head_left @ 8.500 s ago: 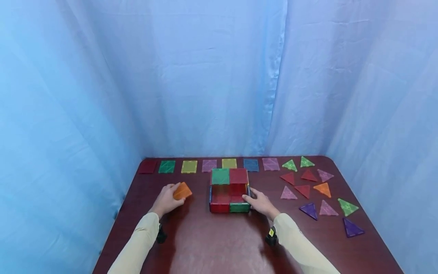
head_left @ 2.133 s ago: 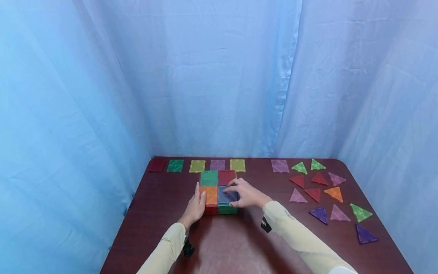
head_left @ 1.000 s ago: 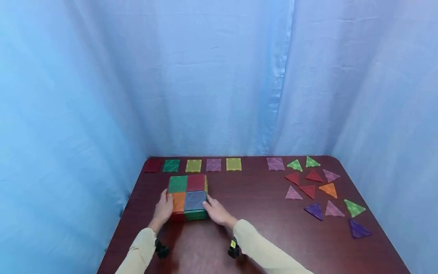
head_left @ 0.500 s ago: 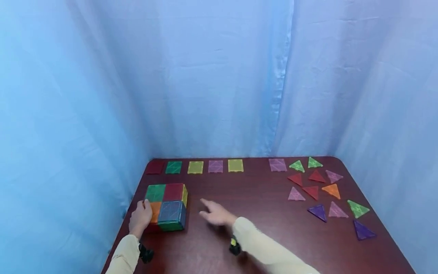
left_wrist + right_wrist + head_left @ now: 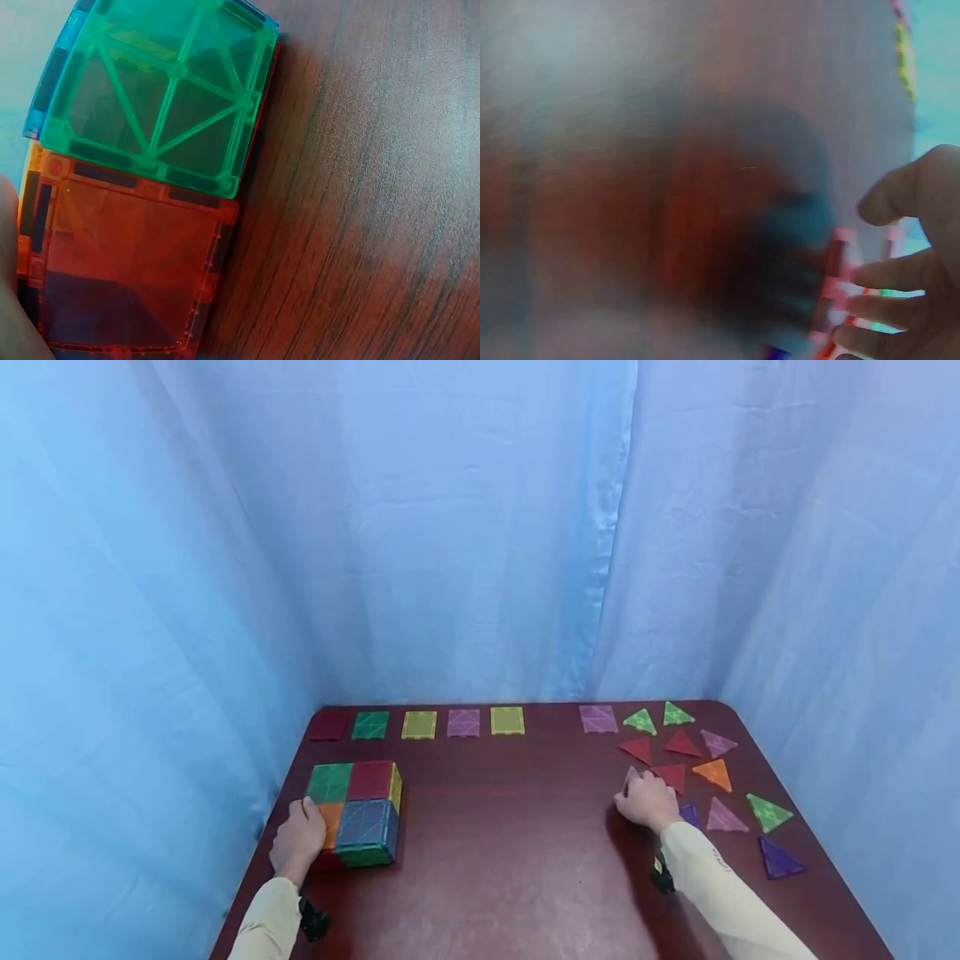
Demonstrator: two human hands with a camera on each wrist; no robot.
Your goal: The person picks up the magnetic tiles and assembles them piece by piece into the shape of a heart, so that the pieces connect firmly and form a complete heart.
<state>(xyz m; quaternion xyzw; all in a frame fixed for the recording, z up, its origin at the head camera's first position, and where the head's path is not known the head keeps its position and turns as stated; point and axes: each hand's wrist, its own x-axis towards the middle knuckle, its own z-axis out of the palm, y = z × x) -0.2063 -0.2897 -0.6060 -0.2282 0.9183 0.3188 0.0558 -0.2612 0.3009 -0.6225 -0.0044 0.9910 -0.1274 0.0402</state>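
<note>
A low box of magnetic tiles stands at the table's left, with green, red, orange and blue squares on top. My left hand holds it by its left side, thumb and fingers at the orange tile. The left wrist view shows the box's green tile and red tile close up, with part of the hand at the left edge. My right hand is over a pink triangle tile and partly hides it. In the right wrist view its thumb and fingers are apart, fingertips right at the pink tile.
Square tiles, among them a green one and a yellow one, lie along the back edge. Several triangle tiles, including an orange one and a purple one, are spread over the right side. Blue curtains surround the table.
Orange and blue squares now cover the box's open top. Both hands shifted the box left; the right hand then let go and moved right to the triangles, while the left stayed on the box.
</note>
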